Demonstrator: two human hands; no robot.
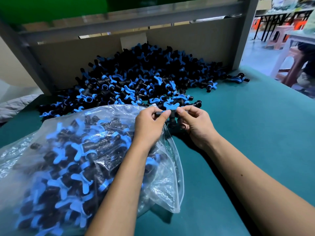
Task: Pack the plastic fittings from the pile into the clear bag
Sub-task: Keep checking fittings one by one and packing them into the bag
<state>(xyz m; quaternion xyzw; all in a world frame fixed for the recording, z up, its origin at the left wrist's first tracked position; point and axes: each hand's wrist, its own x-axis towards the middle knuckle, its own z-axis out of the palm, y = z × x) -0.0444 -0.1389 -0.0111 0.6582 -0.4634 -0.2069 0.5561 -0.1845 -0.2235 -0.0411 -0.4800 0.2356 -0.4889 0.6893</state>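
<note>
A big pile of black plastic fittings with blue wing handles [136, 79] lies at the back of the green table. The clear bag [71, 160], holding many fittings, lies at the front left with its mouth toward the right. Just in front of the pile, my left hand [150, 123] and my right hand [194, 123] both pinch one black-and-blue fitting [171, 110] between fingertips. My left forearm rests over the bag. Another fitting sits under my right hand's curled fingers; whether they hold it is unclear.
A grey board [187, 43] and metal frame back the pile. A stray fitting [238, 78] lies at the right near the table edge [289, 89]. Plastic stools [289, 65] and a person's legs stand beyond the table on the right.
</note>
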